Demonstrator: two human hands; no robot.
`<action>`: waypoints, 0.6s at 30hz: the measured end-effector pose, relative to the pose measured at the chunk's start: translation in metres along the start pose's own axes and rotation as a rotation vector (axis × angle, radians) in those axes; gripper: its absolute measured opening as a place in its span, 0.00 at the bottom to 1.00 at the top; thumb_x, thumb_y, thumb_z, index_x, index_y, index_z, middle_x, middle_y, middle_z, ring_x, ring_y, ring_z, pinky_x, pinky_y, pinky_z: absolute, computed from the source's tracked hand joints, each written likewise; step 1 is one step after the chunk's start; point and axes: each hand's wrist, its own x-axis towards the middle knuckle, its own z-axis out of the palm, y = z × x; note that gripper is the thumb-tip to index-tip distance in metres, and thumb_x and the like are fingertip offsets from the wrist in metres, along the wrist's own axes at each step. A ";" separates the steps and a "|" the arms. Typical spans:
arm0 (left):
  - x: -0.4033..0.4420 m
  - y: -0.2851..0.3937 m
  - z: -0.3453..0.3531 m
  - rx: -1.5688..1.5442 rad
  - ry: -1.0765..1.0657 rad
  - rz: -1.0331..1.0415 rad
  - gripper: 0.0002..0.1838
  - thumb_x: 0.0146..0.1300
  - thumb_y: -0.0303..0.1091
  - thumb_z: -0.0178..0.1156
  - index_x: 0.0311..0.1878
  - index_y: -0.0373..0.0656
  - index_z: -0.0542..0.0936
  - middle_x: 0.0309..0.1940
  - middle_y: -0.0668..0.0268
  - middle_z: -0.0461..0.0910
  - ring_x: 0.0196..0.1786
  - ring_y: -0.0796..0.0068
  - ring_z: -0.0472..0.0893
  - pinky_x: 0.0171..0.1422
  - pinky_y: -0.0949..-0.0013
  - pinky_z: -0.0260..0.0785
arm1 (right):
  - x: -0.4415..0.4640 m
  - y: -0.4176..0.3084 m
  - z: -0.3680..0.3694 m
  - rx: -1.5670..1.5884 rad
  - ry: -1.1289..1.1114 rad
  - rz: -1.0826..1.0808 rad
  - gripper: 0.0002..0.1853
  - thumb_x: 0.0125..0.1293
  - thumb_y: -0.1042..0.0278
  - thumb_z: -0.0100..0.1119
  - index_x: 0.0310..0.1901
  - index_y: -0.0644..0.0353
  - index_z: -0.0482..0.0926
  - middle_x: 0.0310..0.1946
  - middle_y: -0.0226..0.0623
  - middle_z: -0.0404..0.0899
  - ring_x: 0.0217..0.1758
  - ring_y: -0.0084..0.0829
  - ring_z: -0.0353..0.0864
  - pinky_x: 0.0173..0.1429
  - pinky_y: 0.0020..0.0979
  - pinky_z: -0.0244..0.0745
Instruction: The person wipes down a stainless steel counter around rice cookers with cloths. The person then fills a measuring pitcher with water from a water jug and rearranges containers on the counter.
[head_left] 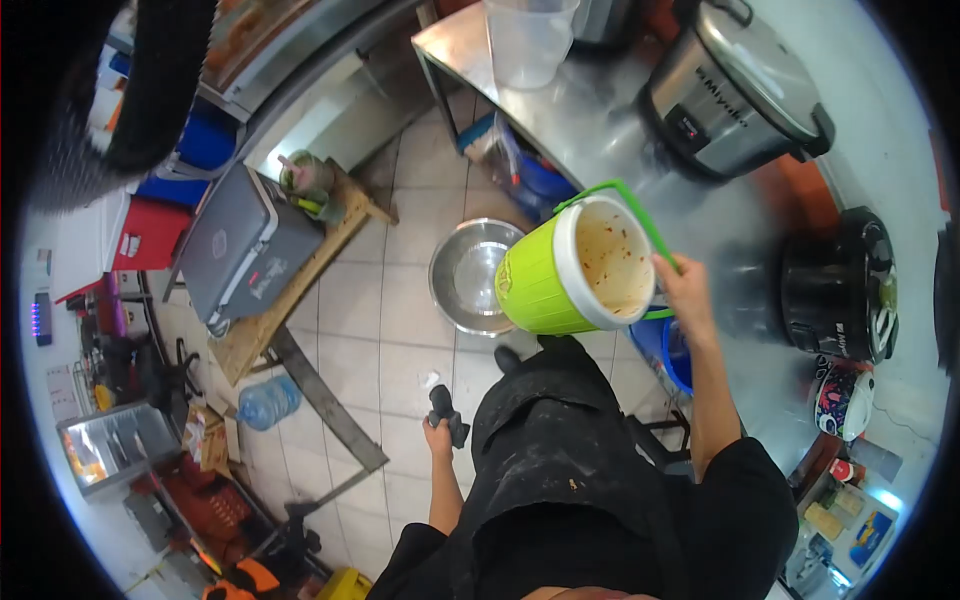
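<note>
My right hand (686,296) is closed around the bright green handle (640,212) of a lime-green drink cooler jug (540,288). The jug hangs tilted, with its white mouth facing toward the right side of the view. Reddish-brown specks and stains mark its pale inside, and no lid is on it. On the floor beyond the jug stands a round steel basin (445,298), partly covered by it. Low on the left, my left hand (437,436) grips a dark grey bunched cloth (442,402).
A steel table (640,160) on the right bears a large rice cooker (735,95), a black cooker (840,285) and a clear plastic container (530,45). Leftward, a grey cooler box (240,245) sits on a wooden bench (300,290). A water bottle (270,402) lies on the tiled floor.
</note>
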 end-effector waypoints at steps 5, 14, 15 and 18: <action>0.041 0.006 0.029 0.018 -0.042 -0.054 0.31 0.54 0.27 0.58 0.62 0.24 0.67 0.52 0.46 0.77 0.50 0.58 0.82 0.54 0.61 0.76 | -0.005 -0.111 -0.042 -0.195 0.091 -0.305 0.14 0.65 0.62 0.66 0.40 0.69 0.85 0.26 0.31 0.83 0.29 0.17 0.76 0.35 0.25 0.71; 0.058 0.178 0.121 -0.173 -0.281 0.230 0.24 0.56 0.27 0.57 0.57 0.29 0.74 0.46 0.54 0.81 0.45 0.64 0.83 0.49 0.64 0.76 | 0.140 -0.113 -0.023 -0.371 0.205 -0.534 0.16 0.58 0.59 0.69 0.43 0.61 0.87 0.29 0.52 0.85 0.29 0.41 0.86 0.38 0.36 0.77; 0.059 0.196 0.133 -0.186 -0.297 0.260 0.24 0.56 0.27 0.58 0.57 0.29 0.74 0.46 0.54 0.81 0.45 0.64 0.82 0.49 0.64 0.75 | 0.158 -0.111 -0.026 -0.397 0.227 -0.548 0.16 0.58 0.59 0.69 0.44 0.61 0.88 0.30 0.53 0.85 0.29 0.43 0.86 0.38 0.36 0.77; 0.046 0.249 0.166 -0.228 -0.334 0.321 0.25 0.56 0.27 0.58 0.59 0.30 0.74 0.47 0.55 0.81 0.45 0.66 0.81 0.51 0.66 0.74 | 0.191 -0.115 -0.045 -0.336 0.231 -0.491 0.16 0.59 0.59 0.69 0.43 0.60 0.88 0.29 0.53 0.84 0.30 0.46 0.85 0.38 0.37 0.78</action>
